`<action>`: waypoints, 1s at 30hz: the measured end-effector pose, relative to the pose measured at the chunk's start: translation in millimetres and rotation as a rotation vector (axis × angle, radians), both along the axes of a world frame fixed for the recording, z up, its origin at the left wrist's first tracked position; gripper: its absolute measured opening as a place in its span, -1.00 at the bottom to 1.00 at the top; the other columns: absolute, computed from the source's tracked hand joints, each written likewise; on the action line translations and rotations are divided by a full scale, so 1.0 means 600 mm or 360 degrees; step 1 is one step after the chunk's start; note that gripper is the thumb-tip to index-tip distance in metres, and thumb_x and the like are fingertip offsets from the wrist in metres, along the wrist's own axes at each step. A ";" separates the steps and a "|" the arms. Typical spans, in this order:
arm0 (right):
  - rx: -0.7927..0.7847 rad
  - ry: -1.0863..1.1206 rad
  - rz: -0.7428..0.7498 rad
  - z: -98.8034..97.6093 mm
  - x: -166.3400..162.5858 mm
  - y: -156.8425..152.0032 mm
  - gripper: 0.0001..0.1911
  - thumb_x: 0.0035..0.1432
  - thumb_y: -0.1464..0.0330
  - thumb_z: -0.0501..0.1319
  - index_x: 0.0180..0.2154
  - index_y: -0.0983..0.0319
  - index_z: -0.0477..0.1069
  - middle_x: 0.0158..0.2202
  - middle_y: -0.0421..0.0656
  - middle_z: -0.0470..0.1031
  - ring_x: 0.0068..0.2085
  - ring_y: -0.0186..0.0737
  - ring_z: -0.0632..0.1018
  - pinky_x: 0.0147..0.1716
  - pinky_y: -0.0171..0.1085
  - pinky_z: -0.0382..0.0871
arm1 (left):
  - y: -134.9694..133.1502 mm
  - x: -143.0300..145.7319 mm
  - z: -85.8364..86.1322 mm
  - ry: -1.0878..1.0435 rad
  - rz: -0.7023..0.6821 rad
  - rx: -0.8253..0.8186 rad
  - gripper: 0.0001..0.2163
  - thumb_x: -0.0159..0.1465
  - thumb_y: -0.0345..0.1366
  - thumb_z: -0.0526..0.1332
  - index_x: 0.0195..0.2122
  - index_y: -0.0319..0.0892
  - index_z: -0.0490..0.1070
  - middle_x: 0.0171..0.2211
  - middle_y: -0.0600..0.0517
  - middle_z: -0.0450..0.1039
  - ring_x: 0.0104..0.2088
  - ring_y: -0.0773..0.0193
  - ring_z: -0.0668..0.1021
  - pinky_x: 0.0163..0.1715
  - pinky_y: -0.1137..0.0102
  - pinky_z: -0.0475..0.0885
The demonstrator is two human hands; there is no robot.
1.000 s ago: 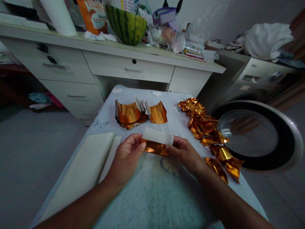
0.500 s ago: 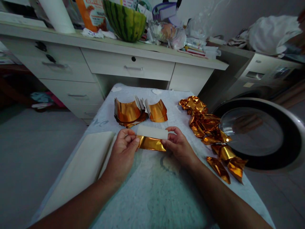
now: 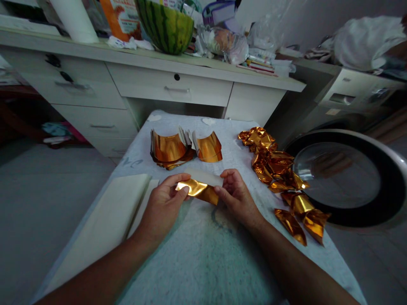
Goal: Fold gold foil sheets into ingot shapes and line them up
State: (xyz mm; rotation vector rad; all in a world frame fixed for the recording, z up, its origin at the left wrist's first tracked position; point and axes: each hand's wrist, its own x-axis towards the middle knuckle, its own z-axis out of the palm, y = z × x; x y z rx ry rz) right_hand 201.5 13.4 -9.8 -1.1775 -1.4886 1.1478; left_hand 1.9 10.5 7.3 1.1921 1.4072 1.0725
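A sheet of gold foil paper (image 3: 201, 191) with a white back is held up between both hands, its gold strip facing me below the white part. My left hand (image 3: 168, 199) pinches its left end, thumb on the gold side. At the right end, my right hand (image 3: 237, 195) grips it between thumb and fingers. Just beyond lie two stacks of curved gold foil sheets, a larger left stack (image 3: 169, 148) and a smaller right stack (image 3: 209, 147). Folded gold foil pieces (image 3: 273, 165) form a heap along the table's right side.
White paper sheets (image 3: 104, 216) lie on the cloth-covered table (image 3: 222, 262) at the left. A drawer desk (image 3: 203, 87) carrying a cut watermelon (image 3: 167, 27) stands behind. At the right, the washing machine's round door (image 3: 392, 182) hangs open beside the table edge.
The foil paper's gold strip has tilted, its left end higher and right end lower, and it bends more. My left hand has shifted slightly; both hands keep their hold.
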 end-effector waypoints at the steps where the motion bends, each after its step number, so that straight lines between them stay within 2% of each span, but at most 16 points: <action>1: 0.0107 -0.0163 -0.0088 0.004 0.005 0.000 -0.73 0.22 0.24 0.15 -0.07 0.11 0.17 -0.32 -0.24 0.29 -0.33 -0.26 0.38 -0.37 -0.29 0.30 | 0.000 0.000 0.000 -0.0001 0.0010 0.0003 -0.69 0.21 -0.22 0.23 -0.04 -0.18 0.47 -0.47 0.05 0.50 -0.43 0.23 0.53 -0.40 0.37 0.36; 3: 0.0344 -0.0476 -0.0178 0.012 0.013 -0.002 -0.70 0.18 0.32 0.08 -0.02 0.15 0.21 -0.11 -0.11 0.29 -0.08 -0.12 0.37 -0.10 -0.13 0.32 | 0.000 0.001 -0.001 -0.0039 0.0025 0.0015 -0.69 0.20 -0.24 0.24 -0.04 -0.18 0.47 -0.49 0.07 0.48 -0.43 0.24 0.52 -0.40 0.37 0.38; 4: 0.0447 -0.0584 -0.0141 0.015 0.015 -0.004 -0.63 0.10 0.39 0.06 -0.01 0.15 0.20 -0.04 -0.08 0.26 0.01 -0.06 0.33 0.00 -0.06 0.29 | 0.001 0.001 -0.001 -0.0071 0.0033 0.0022 -0.69 0.19 -0.25 0.24 -0.04 -0.18 0.47 -0.49 0.07 0.48 -0.42 0.25 0.53 -0.39 0.37 0.39; 6: 0.0634 -0.0744 -0.0036 0.019 0.014 -0.007 -0.41 -0.10 0.49 0.08 0.05 0.14 0.15 0.05 -0.05 0.19 0.13 0.01 0.26 0.10 0.04 0.20 | 0.002 0.001 -0.002 -0.0150 0.0052 0.0026 -0.71 0.18 -0.27 0.25 -0.07 -0.18 0.48 -0.46 0.07 0.48 -0.40 0.26 0.53 -0.37 0.37 0.41; 8: 0.0793 -0.0864 0.0035 0.018 0.009 -0.012 -0.27 -0.21 0.56 0.07 0.09 0.13 0.11 0.12 -0.03 0.15 0.18 0.04 0.22 0.13 0.07 0.16 | 0.002 0.003 -0.002 -0.0223 0.0072 0.0023 -0.72 0.17 -0.29 0.24 -0.09 -0.19 0.48 -0.41 0.06 0.49 -0.39 0.27 0.53 -0.35 0.37 0.44; 10: 0.0922 -0.0956 0.0042 0.015 0.001 -0.016 -0.28 -0.18 0.61 0.07 0.08 0.12 0.14 0.15 -0.04 0.15 0.18 0.03 0.22 0.12 0.05 0.15 | 0.002 0.005 -0.001 -0.0249 0.0072 0.0009 -0.73 0.17 -0.31 0.23 -0.09 -0.20 0.47 -0.36 0.04 0.50 -0.38 0.28 0.52 -0.34 0.38 0.44; 13: 0.1037 -0.1069 0.0046 0.012 -0.006 -0.021 -0.48 -0.04 0.63 0.10 -0.04 0.10 0.29 0.07 -0.09 0.29 0.10 -0.02 0.28 0.06 -0.01 0.16 | 0.004 0.005 -0.002 -0.0193 0.0022 0.0007 -0.72 0.19 -0.31 0.20 -0.06 -0.20 0.46 -0.30 0.01 0.51 -0.35 0.27 0.53 -0.30 0.36 0.45; 17: 0.1010 -0.1220 0.0258 0.012 -0.010 -0.022 -0.80 0.20 0.53 0.14 -0.20 0.15 0.41 -0.15 -0.15 0.48 -0.07 -0.11 0.36 -0.06 -0.09 0.17 | 0.009 -0.001 -0.013 0.0136 -0.0072 0.0165 -0.72 0.23 -0.31 0.13 -0.06 -0.19 0.46 -0.11 -0.07 0.50 -0.11 0.16 0.54 -0.04 0.23 0.43; 19: 0.0950 -0.1314 0.0389 0.013 -0.012 -0.021 -0.87 0.25 0.48 0.15 -0.22 0.18 0.44 -0.23 -0.15 0.50 -0.14 -0.14 0.37 -0.10 -0.11 0.17 | 0.010 -0.004 -0.023 0.0419 -0.0161 0.0312 -0.72 0.25 -0.35 0.08 -0.06 -0.18 0.46 -0.05 -0.08 0.46 -0.01 0.12 0.49 0.09 0.16 0.36; 21: 0.0889 -0.1408 0.0499 0.012 -0.014 -0.020 -0.89 0.25 0.47 0.17 -0.22 0.20 0.46 -0.27 -0.14 0.50 -0.18 -0.14 0.37 -0.14 -0.12 0.17 | 0.007 -0.006 -0.030 0.0738 -0.0240 0.0449 -0.70 0.24 -0.39 0.08 -0.04 -0.16 0.46 -0.02 -0.08 0.42 0.05 0.07 0.44 0.13 0.07 0.30; 23: 0.0838 -0.1455 0.0575 0.011 -0.015 -0.019 -0.88 0.23 0.48 0.20 -0.21 0.21 0.48 -0.26 -0.13 0.49 -0.18 -0.14 0.37 -0.15 -0.14 0.17 | 0.003 -0.004 -0.034 0.1077 -0.0199 0.0571 -0.68 0.20 -0.41 0.15 -0.02 -0.13 0.45 0.05 -0.11 0.35 0.10 -0.03 0.36 0.13 -0.03 0.26; 25: 0.0805 -0.1436 0.0609 0.008 -0.014 -0.018 -0.86 0.21 0.49 0.21 -0.20 0.20 0.49 -0.25 -0.13 0.49 -0.17 -0.16 0.38 -0.15 -0.16 0.17 | -0.002 -0.002 -0.032 0.1269 -0.0200 0.0680 -0.69 0.18 -0.45 0.17 -0.05 -0.11 0.44 0.09 -0.11 0.30 0.10 -0.06 0.32 0.09 -0.04 0.26; 28: 0.0787 -0.1327 0.0622 0.004 -0.012 -0.018 -0.84 0.20 0.51 0.21 -0.20 0.19 0.48 -0.24 -0.15 0.49 -0.17 -0.17 0.40 -0.14 -0.18 0.17 | -0.007 0.001 -0.026 0.1199 -0.0559 0.0719 -0.82 0.23 -0.51 0.10 -0.24 -0.14 0.42 -0.15 -0.04 0.39 -0.09 0.10 0.41 -0.05 0.14 0.36; 30: 0.0742 -0.1253 0.0620 0.004 -0.010 -0.018 -0.83 0.16 0.53 0.22 -0.22 0.20 0.46 -0.24 -0.16 0.49 -0.17 -0.18 0.40 -0.14 -0.19 0.17 | -0.008 0.002 -0.024 0.1125 -0.0757 0.0663 -0.80 0.26 -0.53 0.04 -0.28 -0.15 0.39 -0.24 -0.01 0.39 -0.17 0.16 0.42 -0.13 0.22 0.38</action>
